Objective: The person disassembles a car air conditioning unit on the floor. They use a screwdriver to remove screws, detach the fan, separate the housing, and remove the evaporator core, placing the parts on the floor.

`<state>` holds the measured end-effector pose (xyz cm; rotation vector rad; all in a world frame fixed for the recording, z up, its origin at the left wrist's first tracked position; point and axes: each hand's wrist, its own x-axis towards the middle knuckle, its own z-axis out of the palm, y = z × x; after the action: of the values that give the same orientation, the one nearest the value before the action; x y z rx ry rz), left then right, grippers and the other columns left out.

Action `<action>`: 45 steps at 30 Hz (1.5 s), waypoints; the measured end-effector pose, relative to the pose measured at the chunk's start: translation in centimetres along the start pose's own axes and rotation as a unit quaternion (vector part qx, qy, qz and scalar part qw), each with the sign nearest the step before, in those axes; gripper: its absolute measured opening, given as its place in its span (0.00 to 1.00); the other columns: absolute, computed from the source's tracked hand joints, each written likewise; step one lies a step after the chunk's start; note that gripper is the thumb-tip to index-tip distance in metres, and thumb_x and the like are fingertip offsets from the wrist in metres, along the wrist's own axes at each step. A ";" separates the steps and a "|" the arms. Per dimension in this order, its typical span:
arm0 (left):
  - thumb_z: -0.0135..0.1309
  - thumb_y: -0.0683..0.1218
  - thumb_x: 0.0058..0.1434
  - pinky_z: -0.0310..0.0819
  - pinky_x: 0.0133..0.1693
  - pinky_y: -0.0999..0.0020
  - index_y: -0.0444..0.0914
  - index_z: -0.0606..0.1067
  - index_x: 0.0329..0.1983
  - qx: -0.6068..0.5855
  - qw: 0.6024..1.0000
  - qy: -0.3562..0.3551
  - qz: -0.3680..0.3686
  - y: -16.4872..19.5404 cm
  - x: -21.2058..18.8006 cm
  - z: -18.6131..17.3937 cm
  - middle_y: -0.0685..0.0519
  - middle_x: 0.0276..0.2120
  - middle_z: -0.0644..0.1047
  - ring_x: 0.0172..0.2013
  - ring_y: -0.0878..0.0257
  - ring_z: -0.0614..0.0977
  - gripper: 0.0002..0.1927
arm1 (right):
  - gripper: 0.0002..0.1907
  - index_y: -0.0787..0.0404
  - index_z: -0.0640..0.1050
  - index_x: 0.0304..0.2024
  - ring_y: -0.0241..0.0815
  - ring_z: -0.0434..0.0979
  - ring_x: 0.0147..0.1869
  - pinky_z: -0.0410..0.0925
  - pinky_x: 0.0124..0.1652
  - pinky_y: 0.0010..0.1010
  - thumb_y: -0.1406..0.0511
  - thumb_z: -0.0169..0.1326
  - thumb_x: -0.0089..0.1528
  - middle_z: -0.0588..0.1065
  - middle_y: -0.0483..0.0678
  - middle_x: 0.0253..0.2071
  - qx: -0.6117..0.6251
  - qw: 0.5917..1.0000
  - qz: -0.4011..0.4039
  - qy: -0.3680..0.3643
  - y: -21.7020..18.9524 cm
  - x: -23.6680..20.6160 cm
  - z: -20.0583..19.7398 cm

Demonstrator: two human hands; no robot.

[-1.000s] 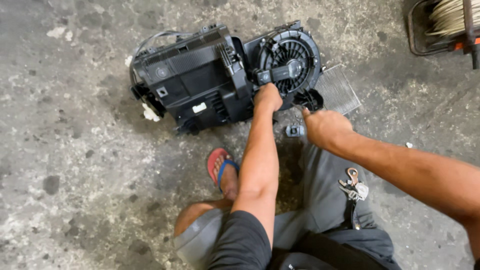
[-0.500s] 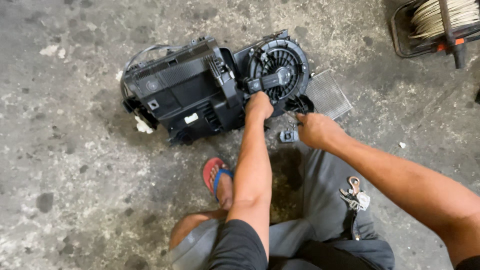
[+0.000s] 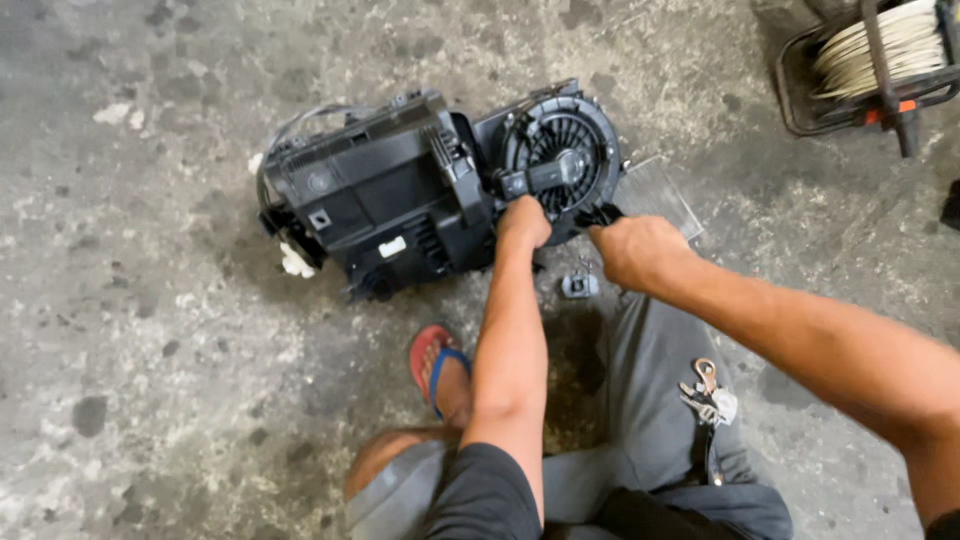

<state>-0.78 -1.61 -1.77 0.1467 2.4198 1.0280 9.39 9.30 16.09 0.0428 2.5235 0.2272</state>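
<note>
A black plastic blower housing [image 3: 385,195] lies on the concrete floor in front of me, with a round fan section [image 3: 562,150] at its right end. My left hand [image 3: 524,221] grips the lower edge of the housing just below the fan. My right hand [image 3: 636,250] is closed on a small black connector part at the fan's lower right edge. A small grey clip [image 3: 579,285] lies on the floor between my hands.
A flat rectangular mesh filter [image 3: 662,196] lies to the right of the fan. A cable reel in a black frame [image 3: 870,60] stands at the top right. My foot in a red and blue sandal [image 3: 435,365] rests below the housing. Keys [image 3: 706,395] hang at my hip.
My right hand has moved up from the floor near the small clip to the fan's lower right edge and closed on a black part there. My left hand stays on the housing.
</note>
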 end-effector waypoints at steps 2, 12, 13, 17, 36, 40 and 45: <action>0.55 0.40 0.56 0.78 0.48 0.50 0.30 0.78 0.49 -0.002 1.000 -0.030 -0.008 -0.8 0.0 -0.1 0.32 0.45 0.80 0.47 0.40 0.84 0.17 | 0.20 0.53 0.78 0.57 0.55 0.82 0.44 0.73 0.45 0.45 0.61 0.53 0.63 0.81 0.59 0.40 0.121 0.991 0.041 0.032 0.7 -0.8 2.1; 0.63 0.57 0.59 0.78 0.44 0.56 0.33 0.83 0.46 -0.039 0.976 -0.040 0.210 -2.4 -1.3 -4.4 0.39 0.40 0.83 0.39 0.49 0.85 0.24 | 0.28 0.62 0.68 0.70 0.35 0.77 0.38 0.71 0.38 0.27 0.64 0.49 0.68 0.79 0.48 0.43 0.709 0.683 -0.013 0.175 4.3 -12.4 15.9; 0.60 0.57 0.64 0.80 0.44 0.59 0.33 0.84 0.45 -0.091 0.973 -0.037 0.211 -1.9 -2.0 -5.5 0.41 0.37 0.84 0.36 0.54 0.87 0.22 | 0.28 0.62 0.68 0.70 0.36 0.77 0.39 0.71 0.39 0.27 0.64 0.50 0.68 0.78 0.49 0.43 0.722 0.669 -0.014 0.175 4.4 -12.8 16.7; 0.51 0.53 0.71 0.77 0.38 0.69 0.33 0.80 0.47 -0.420 0.833 -0.240 0.269 3.1 -5.2 -7.7 0.50 0.37 0.85 0.34 0.65 0.86 0.19 | 0.28 0.63 0.68 0.70 0.36 0.78 0.39 0.73 0.40 0.27 0.64 0.51 0.67 0.79 0.49 0.43 0.706 0.680 -0.029 0.196 6.5 -12.9 18.6; 0.65 0.41 0.62 0.78 0.36 0.77 0.35 0.82 0.40 -0.363 0.835 0.073 0.407 9.7 -11.5 -7.0 0.56 0.32 0.84 0.32 0.72 0.84 0.06 | 0.28 0.62 0.69 0.70 0.34 0.77 0.35 0.69 0.34 0.25 0.64 0.51 0.68 0.79 0.47 0.41 0.749 0.612 -0.036 0.251 5.2 -10.8 17.7; 0.64 0.36 0.63 0.78 0.42 0.73 0.33 0.80 0.43 -0.523 0.753 -0.040 0.397 9.5 -10.0 -6.2 0.51 0.36 0.83 0.37 0.68 0.83 0.06 | 0.30 0.63 0.69 0.68 0.32 0.78 0.45 0.71 0.44 0.24 0.67 0.56 0.63 0.79 0.45 0.46 0.709 0.624 -0.037 0.327 4.4 -9.8 16.1; 0.61 0.32 0.64 0.82 0.51 0.65 0.32 0.78 0.46 -0.588 0.665 -0.171 0.428 7.6 -9.2 -6.1 0.45 0.42 0.83 0.46 0.60 0.85 0.09 | 0.27 0.57 0.78 0.60 0.39 0.75 0.49 0.68 0.49 0.26 0.72 0.67 0.59 0.77 0.49 0.48 0.416 0.718 -0.033 0.556 4.4 -10.0 13.7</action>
<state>3.46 -2.77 10.89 0.9374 0.8526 2.4533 25.37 14.87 11.45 0.2280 3.5356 -1.3389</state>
